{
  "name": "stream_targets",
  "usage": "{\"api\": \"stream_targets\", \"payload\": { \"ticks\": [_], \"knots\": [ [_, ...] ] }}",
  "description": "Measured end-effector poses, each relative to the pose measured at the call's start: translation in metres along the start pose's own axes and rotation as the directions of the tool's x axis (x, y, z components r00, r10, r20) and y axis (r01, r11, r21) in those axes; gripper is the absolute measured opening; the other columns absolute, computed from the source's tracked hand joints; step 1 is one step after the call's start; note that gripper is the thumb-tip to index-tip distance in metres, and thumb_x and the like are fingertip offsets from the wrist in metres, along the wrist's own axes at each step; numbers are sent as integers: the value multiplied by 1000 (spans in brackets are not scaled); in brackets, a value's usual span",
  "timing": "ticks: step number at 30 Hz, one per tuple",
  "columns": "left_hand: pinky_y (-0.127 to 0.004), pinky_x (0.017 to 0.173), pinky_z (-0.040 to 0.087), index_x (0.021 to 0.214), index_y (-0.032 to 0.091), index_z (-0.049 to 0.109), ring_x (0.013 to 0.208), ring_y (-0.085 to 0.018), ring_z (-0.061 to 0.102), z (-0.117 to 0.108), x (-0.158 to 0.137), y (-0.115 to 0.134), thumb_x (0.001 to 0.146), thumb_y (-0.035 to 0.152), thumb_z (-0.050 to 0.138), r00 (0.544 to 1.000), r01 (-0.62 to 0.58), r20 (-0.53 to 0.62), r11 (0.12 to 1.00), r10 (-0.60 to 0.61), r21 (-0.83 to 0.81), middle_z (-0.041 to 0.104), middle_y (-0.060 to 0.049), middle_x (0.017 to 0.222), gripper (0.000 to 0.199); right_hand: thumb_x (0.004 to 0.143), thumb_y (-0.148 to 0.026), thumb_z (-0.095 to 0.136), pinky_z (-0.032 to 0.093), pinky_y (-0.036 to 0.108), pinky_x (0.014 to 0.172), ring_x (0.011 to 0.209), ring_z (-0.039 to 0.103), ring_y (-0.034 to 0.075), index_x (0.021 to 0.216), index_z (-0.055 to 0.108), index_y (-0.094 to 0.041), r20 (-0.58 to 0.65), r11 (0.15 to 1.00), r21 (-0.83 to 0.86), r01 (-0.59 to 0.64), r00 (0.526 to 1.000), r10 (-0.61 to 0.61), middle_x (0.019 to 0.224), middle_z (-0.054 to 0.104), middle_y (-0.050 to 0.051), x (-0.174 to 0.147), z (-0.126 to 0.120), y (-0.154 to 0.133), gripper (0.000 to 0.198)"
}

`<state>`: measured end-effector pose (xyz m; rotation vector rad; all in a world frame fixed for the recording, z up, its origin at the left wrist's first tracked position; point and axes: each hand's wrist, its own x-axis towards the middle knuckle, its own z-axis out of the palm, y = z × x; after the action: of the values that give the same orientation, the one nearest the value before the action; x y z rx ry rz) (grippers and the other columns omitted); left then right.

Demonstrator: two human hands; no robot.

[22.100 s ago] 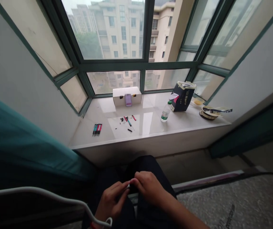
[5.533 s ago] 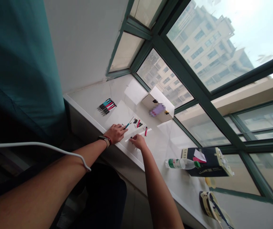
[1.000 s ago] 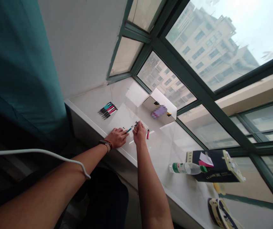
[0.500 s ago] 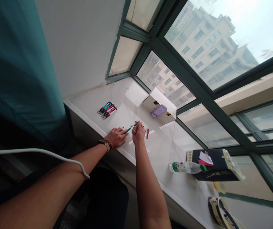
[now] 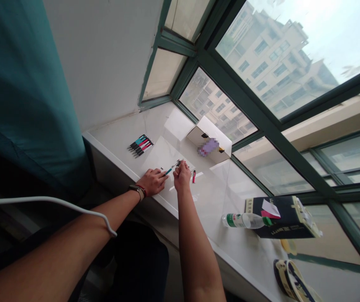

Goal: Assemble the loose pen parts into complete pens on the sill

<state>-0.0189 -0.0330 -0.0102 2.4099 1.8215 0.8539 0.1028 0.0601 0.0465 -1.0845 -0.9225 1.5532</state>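
Observation:
My left hand (image 5: pixel 153 181) rests low over the white ledge, its fingers closed around a teal pen barrel (image 5: pixel 168 171) that points up and to the right. Beside it, my right hand (image 5: pixel 182 175) is pinched at the far end of the barrel; what lies between its fingertips is too small to make out. Small dark parts (image 5: pixel 179 162) show at those fingertips. Just right of this hand lies a short red pen piece (image 5: pixel 194 176). To the left, several pens (image 5: pixel 140 145) in teal, red, white and black lie side by side in a row.
An open white box (image 5: pixel 209 130) stands against the window. Farther right are a plastic bottle (image 5: pixel 245 220) lying down, a dark carton (image 5: pixel 280 218) and a cream-and-navy round object (image 5: pixel 288 279). A white cable (image 5: pixel 57 199) crosses in front of my left forearm.
The hands keep nearly the same positions. A thin pale section shows more clearly between the teal barrel and my right fingertips. The view has shifted very slightly.

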Motion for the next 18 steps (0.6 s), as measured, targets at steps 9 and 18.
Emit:
{"api": "stream_targets", "payload": {
  "ticks": [9, 18],
  "knots": [
    [-43, 85, 41, 126, 26, 63, 111, -26, 54, 0, 0, 0, 94, 29, 44, 1000, -5, -3, 1000, 5, -3, 64, -8, 132, 37, 82, -45, 69, 22, 15, 37, 41, 21, 4, 83, 46, -23, -5, 1000, 15, -14, 1000, 14, 57, 22, -13, -1, 1, 3, 33],
    [-43, 85, 40, 125, 25, 64, 111, -26, 54, 0, 0, 0, 93, 29, 45, 1000, -7, -4, 1000, 7, -9, 64, -7, 131, 37, 79, -46, 72, 21, 17, 39, 42, 20, 5, 79, 43, -24, -21, 996, 85, -9, 1000, 11, 55, 19, -14, 3, -1, 2, 37]
  ]
}}
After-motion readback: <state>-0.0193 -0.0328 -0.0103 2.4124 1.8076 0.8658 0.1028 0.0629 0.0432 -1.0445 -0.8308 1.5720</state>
